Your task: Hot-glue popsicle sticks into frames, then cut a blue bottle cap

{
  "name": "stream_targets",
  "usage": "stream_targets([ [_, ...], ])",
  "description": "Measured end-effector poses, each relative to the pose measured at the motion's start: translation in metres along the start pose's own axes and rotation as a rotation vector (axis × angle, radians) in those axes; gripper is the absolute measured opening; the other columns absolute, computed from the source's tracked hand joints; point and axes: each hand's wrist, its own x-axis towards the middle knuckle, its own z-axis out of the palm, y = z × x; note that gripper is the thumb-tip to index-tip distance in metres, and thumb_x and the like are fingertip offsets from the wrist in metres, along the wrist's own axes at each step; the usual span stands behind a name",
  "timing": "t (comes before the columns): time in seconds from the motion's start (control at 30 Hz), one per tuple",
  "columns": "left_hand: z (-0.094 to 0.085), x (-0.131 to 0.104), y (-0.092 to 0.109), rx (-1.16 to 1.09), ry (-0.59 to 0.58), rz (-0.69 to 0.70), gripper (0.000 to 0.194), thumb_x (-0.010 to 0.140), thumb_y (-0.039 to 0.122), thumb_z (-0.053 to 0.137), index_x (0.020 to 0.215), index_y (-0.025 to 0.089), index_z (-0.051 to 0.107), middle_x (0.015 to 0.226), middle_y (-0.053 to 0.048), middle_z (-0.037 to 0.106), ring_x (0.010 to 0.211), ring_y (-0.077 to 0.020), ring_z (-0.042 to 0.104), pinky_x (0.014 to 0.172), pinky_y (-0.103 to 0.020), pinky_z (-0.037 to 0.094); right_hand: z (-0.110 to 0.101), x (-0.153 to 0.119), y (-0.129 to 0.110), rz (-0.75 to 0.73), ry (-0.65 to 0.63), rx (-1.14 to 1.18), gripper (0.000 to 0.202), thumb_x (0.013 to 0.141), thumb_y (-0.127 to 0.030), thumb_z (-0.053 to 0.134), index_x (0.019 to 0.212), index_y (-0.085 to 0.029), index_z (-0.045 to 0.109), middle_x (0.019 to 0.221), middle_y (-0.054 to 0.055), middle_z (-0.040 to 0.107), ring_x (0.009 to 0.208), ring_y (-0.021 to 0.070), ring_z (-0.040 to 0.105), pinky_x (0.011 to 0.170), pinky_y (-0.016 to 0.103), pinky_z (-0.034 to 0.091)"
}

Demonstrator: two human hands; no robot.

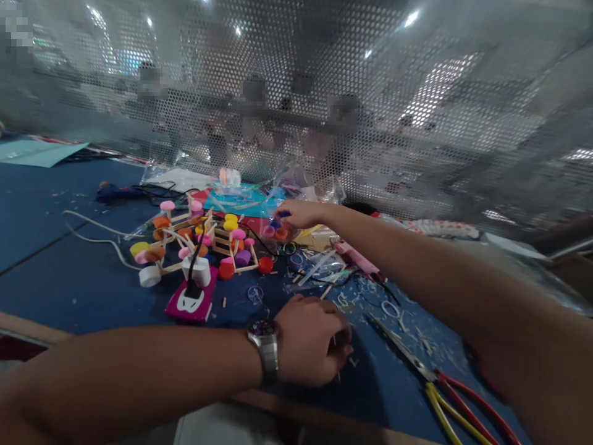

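My left hand (310, 340), with a metal watch (263, 346) on its wrist, rests low over the table with curled fingers. Pale slivers show at its fingertips, but what it grips is mostly hidden. Farther off, my right hand (299, 214) pinches a blue cap (281, 216) above a clear plastic bag. Orange caps (281, 233) and purple ones lie just below those fingers. Left of the bag stand small wooden-stick frames (222, 240) with coloured round caps attached, among them a red cap (265, 265) and a white cap (150, 276).
A magenta power strip (204, 300) holds a white plug (196, 271). Long-nosed pliers (424, 369) with red and yellow handles lie at right, near a pink glue gun (359, 258). Glue scraps and sticks litter the blue table (111, 296). Perforated sheeting (417, 142) rises behind; people are beyond it.
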Motion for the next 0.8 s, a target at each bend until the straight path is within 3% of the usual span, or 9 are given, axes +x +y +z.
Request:
stream_targets([
  [0.4,-0.003,0.000,0.001,-0.013,-0.002,0.003,0.015,0.093,0.034,0.065,0.099,0.023,0.073,0.107,-0.005,0.076,0.104,-0.0293,0.071,0.094,-0.048,0.052,-0.004,0.007,-0.002,0.069,-0.173,0.030,0.035,0.100,-0.037,0.067,0.129,-0.018,0.065,0.130,0.010,0.068,0.109,0.0252,0.070,0.091,0.046,0.061],
  [0.8,-0.002,-0.001,0.000,-0.037,0.005,0.013,0.015,0.092,0.032,0.065,0.098,0.022,0.073,0.107,-0.005,0.076,0.102,-0.0273,0.070,0.094,-0.045,0.050,-0.010,0.005,-0.021,0.169,-0.132,-0.028,0.034,0.100,-0.037,0.066,0.129,-0.018,0.065,0.131,0.010,0.068,0.111,0.0258,0.069,0.093,0.047,0.061],
])
